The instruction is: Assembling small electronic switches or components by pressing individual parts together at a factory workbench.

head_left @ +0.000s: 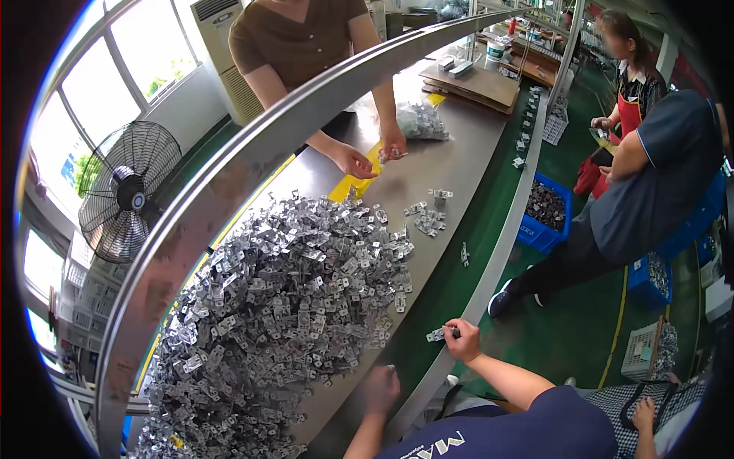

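My right hand (463,342) is closed around a small silver metal bracket (436,335), held over the green conveyor belt (428,310) by its metal side rail. A dark part shows between the fingers. Lower and to the left, my left hand (380,390) is at the belt's near part, smeared by motion, so its fingers cannot be read. A large heap of similar silver brackets (298,283) covers the steel table (459,164) on the left. One loose bracket (465,254) lies on the belt farther ahead.
Across the table a person in brown handles brackets beside a plastic bag of parts (422,121). A curved metal rail (191,183) crosses the left. Right of the belt stand a blue crate (547,218) of parts and a person in dark clothes (650,183). A fan (128,191) stands left.
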`<state>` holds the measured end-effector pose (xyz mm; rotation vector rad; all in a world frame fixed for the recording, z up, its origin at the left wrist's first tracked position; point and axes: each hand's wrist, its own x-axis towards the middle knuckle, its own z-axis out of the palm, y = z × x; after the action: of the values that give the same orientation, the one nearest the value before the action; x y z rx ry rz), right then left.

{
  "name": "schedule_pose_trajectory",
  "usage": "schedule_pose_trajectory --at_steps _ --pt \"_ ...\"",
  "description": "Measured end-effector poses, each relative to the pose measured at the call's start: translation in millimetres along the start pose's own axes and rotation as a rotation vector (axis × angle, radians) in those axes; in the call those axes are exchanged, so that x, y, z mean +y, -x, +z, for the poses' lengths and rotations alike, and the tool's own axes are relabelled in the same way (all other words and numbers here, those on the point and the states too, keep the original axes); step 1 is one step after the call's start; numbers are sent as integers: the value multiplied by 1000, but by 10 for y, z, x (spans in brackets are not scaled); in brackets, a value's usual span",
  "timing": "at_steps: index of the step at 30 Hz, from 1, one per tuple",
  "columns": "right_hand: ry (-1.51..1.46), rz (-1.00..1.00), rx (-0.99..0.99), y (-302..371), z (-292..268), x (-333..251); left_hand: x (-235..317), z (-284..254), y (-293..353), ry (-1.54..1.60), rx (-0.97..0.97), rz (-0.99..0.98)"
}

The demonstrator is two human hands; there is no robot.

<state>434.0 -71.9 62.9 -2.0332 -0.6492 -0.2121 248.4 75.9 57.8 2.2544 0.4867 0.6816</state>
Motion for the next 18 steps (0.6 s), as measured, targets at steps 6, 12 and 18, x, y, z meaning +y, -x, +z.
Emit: schedule_pose_trajectory --at_steps 6,12,18 --pt "20 24 -15 -36 -6 -33 115 15 -91 -56 -35 12" --pt "27 28 -21 -52 -7 -39 162 43 -121 -124 -98 -19" --pt "30 100 -116 -72 -120 6 116 157 -128 -149 -176 -50"
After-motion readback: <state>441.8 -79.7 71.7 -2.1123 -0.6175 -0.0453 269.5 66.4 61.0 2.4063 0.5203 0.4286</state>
